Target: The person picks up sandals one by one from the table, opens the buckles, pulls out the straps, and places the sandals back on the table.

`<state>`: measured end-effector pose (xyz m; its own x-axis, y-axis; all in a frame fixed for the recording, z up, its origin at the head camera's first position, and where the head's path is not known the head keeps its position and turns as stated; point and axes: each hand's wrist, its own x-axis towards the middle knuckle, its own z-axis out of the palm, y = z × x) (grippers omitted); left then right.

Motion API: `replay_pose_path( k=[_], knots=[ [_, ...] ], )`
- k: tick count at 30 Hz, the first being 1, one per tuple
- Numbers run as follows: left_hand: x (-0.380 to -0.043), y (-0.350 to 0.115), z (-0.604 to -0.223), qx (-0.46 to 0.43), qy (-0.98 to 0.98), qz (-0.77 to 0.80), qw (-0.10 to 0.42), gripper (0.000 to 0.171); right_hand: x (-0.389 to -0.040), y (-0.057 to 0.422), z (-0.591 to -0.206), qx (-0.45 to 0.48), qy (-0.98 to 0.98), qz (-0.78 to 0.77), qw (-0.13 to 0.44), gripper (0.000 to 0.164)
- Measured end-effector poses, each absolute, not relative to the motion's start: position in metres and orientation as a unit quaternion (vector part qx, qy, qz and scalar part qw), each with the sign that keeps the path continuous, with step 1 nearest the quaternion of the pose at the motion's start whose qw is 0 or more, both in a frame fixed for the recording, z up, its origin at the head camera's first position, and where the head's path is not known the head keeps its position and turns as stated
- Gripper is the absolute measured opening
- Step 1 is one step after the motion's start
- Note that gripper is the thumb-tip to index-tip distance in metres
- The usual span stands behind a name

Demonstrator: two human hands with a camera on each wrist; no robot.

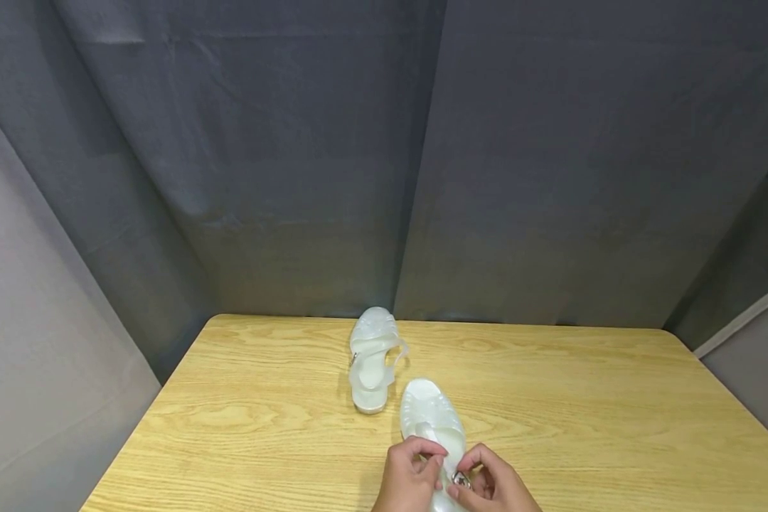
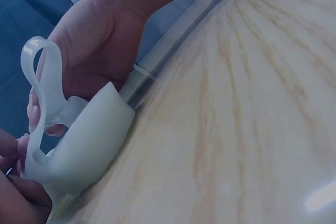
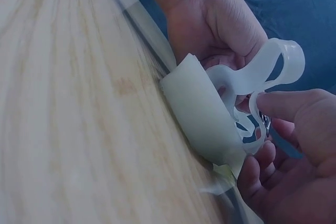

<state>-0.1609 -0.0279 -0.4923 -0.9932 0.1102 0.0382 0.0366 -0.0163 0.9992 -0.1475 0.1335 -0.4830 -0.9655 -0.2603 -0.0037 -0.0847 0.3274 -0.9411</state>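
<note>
A pale translucent jelly sandal (image 1: 422,409) sits on the table at front center, its heel partly covered by both hands. My left hand (image 1: 406,476) pinches the ankle strap near its middle. My right hand (image 1: 496,480) holds the small metal buckle (image 1: 461,480) at the sandal's right side. In the right wrist view, the fingers of the right hand (image 3: 299,145) grip the buckle end, and the other strap (image 3: 289,59) curves up in a loop. From the left wrist, the sandal's heel (image 2: 100,135) rests on the table below the looped strap (image 2: 39,98).
A matching sandal (image 1: 371,334) stands behind and to the left, toe toward the back edge, its strap hanging loose on the right. Beneath both lies a wooden table (image 1: 243,427). Dark grey curtains (image 1: 294,156) enclose the back, with lighter panels on the sides.
</note>
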Motion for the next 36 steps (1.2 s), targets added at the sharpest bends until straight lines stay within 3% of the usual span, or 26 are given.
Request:
replay_pose_path(
  k=[14, 23, 36],
  knots=[
    [-0.165, -0.030, -0.493, 0.034, 0.683, 0.728, 0.045, 0.010, -0.152, 0.142, -0.488, -0.127, 0.775, -0.608, 0.118, 0.034],
    [-0.162, -0.031, -0.490, 0.067, 0.679, 0.727, 0.077, 0.016, -0.153, 0.141, -0.488, -0.124, 0.790, -0.592, 0.101, 0.031],
    [-0.163, -0.041, -0.481, 0.025, 0.731, 0.681, 0.033, 0.009, -0.153, 0.138, -0.487, -0.004, 0.798, -0.595, 0.093, 0.035]
  ],
)
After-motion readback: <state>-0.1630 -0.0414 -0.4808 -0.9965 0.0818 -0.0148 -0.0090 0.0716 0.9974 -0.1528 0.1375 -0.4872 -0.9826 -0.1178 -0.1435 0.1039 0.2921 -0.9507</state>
